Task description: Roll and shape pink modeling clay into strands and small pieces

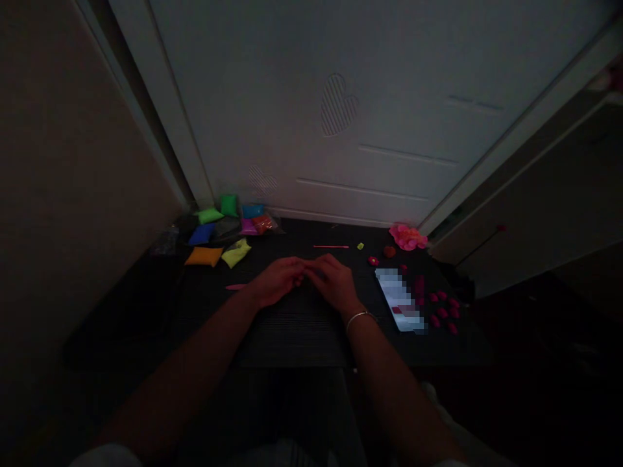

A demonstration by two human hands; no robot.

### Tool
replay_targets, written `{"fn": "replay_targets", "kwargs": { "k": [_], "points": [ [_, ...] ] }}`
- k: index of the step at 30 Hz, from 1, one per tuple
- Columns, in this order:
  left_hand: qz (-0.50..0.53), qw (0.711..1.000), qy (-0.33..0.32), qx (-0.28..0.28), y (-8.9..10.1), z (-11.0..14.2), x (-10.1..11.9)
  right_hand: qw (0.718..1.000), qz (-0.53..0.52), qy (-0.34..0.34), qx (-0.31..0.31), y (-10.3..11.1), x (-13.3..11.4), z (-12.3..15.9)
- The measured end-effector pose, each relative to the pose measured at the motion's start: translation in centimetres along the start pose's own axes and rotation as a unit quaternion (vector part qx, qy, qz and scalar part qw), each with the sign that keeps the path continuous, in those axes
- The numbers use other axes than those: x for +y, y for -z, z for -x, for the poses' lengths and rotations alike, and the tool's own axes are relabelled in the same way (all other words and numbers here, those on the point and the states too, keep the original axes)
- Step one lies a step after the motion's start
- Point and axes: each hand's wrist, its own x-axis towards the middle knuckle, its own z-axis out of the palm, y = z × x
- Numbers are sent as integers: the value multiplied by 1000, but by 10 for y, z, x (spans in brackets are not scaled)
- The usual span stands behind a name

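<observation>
My left hand (281,281) and my right hand (332,280) meet over the middle of the dark table (292,337), fingertips together. Both have their fingers closed in a pinch; whatever lies between them is too small and dark to make out. Beside my left wrist, partly covered by it, lies a pink pointed tool (235,287). Beyond the hands rests a thin pink stick (331,246), with a small yellow-green lump (360,246) to its right. A small dark pink flower shape (372,261) with a pale centre sits nearer my right hand.
Soft colourful packets lie at the back left, among them an orange one (204,256) and a yellow one (236,253). To the right are a lit phone (400,301), several dark pink pieces (442,312), a reddish-brown lump (389,251) and a pink flower (407,237). A white panel (311,162) stands behind.
</observation>
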Motion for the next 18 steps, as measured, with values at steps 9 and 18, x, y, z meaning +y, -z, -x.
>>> {"fn": "replay_targets", "kwargs": {
  "k": [9, 18],
  "points": [
    [56, 998, -19, -26, 4, -1, 4, 998, -26, -7, 53, -1, 2, 1],
    [39, 997, -19, -59, 7, -1, 2, 1000, 8, 5, -13, 1, 0, -1]
  ]
}}
